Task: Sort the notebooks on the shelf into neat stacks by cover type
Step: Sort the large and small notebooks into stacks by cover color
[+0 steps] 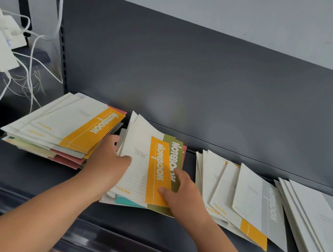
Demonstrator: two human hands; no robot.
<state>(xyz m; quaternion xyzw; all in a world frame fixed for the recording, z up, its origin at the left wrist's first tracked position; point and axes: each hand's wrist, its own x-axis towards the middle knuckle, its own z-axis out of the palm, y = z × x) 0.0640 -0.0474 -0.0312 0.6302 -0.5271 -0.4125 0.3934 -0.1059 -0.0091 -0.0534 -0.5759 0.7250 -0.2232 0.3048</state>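
Notebooks lie in several loose piles on a dark grey shelf [28,173]. The middle pile has a yellow-striped notebook [145,169] on top, over an olive-green one [176,150] and a teal one [126,202]. My left hand [108,158] grips the left edge of the top notebooks, thumb on the cover. My right hand [182,193] holds the pile's right edge, thumb pressed on the yellow stripe. The left pile [66,127] is topped with yellow covers over pink and pale green ones. To the right lie a mixed yellow and grey pile [247,200] and a grey-covered pile [317,226].
The shelf's upright grey back panel [189,76] stands just behind the piles. White power adapters and tangled cables [0,49] sit beyond the shelf's left end. The shelf's front lip [103,242] runs below my forearms.
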